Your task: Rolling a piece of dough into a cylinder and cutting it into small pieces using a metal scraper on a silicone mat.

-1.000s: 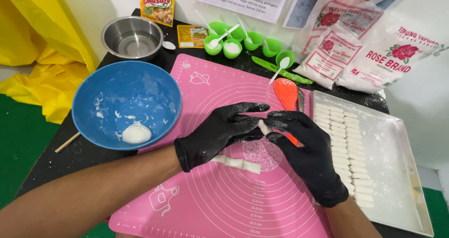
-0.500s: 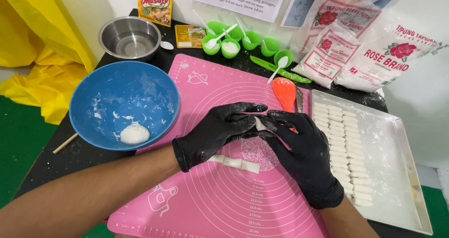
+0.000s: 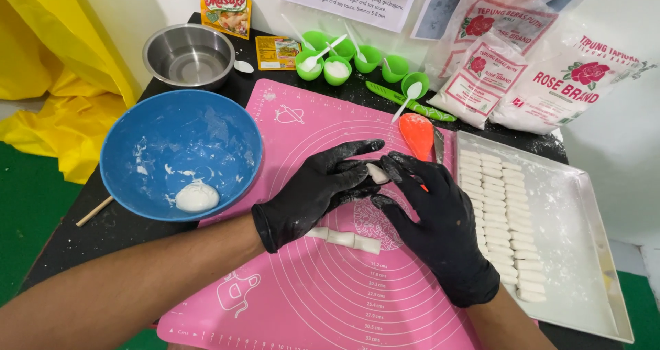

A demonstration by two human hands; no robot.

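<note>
Both my hands wear black gloves dusted with flour and meet over a pink silicone mat (image 3: 330,295). My left hand (image 3: 317,192) and my right hand (image 3: 440,223) pinch one small white dough piece (image 3: 377,173) between their fingertips. Under my left wrist a short roll of cut dough pieces (image 3: 347,239) lies on the mat. An orange scraper (image 3: 416,133) rests just beyond my right fingers. To the right, a metal tray (image 3: 570,254) holds rows of several shaped dough pieces (image 3: 498,219).
A blue bowl (image 3: 155,137) with a dough lump (image 3: 196,197) sits left, a wooden stick (image 3: 94,211) beside it. Behind are a steel bowl (image 3: 188,54), green cups with white spoons (image 3: 337,61), seasoning packets (image 3: 225,6), flour bags (image 3: 543,75), and yellow cloth (image 3: 41,102).
My hands have closed in on the dough piece and shifted slightly away from the orange scraper; the piece now shows between the fingertips.
</note>
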